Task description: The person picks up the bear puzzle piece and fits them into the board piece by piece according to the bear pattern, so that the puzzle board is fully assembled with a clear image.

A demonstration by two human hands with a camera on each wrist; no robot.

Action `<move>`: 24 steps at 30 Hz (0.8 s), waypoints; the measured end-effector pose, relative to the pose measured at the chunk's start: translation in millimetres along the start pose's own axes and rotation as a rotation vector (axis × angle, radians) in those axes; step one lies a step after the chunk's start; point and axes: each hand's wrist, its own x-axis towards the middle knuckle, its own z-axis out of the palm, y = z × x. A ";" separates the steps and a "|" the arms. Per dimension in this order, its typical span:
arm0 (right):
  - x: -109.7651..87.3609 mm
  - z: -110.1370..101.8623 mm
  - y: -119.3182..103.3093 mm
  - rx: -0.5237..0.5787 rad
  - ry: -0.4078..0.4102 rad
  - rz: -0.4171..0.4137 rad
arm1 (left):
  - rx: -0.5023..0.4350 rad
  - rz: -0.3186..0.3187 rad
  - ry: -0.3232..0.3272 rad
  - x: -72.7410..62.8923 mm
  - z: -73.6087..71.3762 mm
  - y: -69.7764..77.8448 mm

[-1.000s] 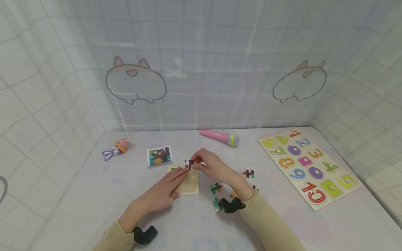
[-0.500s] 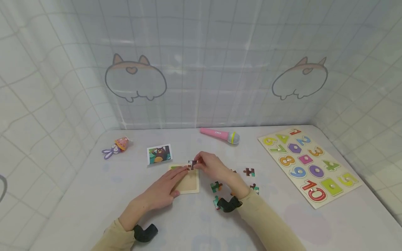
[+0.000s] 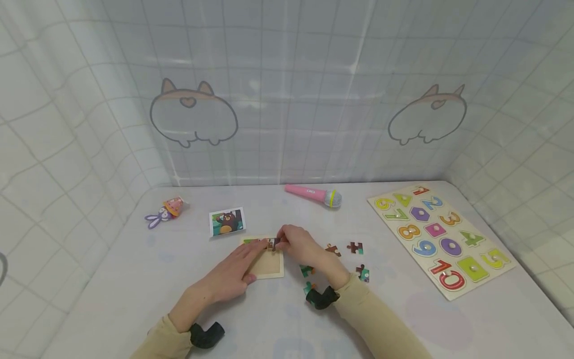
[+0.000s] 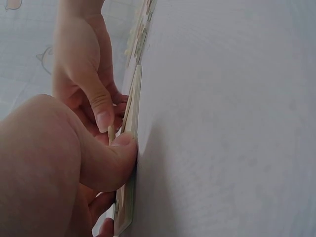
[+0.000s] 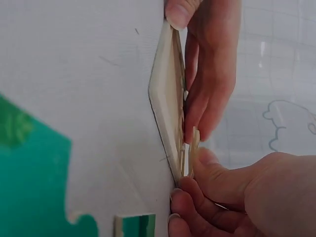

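A small wooden jigsaw tray (image 3: 269, 268) lies on the table, with pieces along its far side partly covered by the left hand. My left hand (image 3: 226, 271) rests across the tray, its fingers stretched over the far part and its thumb (image 4: 121, 153) at the near rim. With thumb and fingertips, my right hand (image 3: 302, 248) pinches a dark jigsaw piece (image 3: 272, 244) at the tray's far right corner, beside the left fingertips. In the right wrist view that piece (image 5: 194, 140) stands tilted, close over the tray's edge.
Several loose jigsaw pieces (image 3: 356, 248) lie right of the tray, some under the right forearm. Behind it are a bear picture card (image 3: 227, 223) and a pink toy microphone (image 3: 314, 194). A number puzzle board (image 3: 401, 232) lies at right, a rabbit toy (image 3: 166, 212) at far left.
The right hand has brought its jigsaw piece slightly right, then down toward the tray's far right corner. The left hand has stayed on the tray.
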 end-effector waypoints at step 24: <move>-0.9 7.7 0.7 -0.236 0.045 -0.089 | 0.125 0.082 -0.006 1.5 0.0 1.9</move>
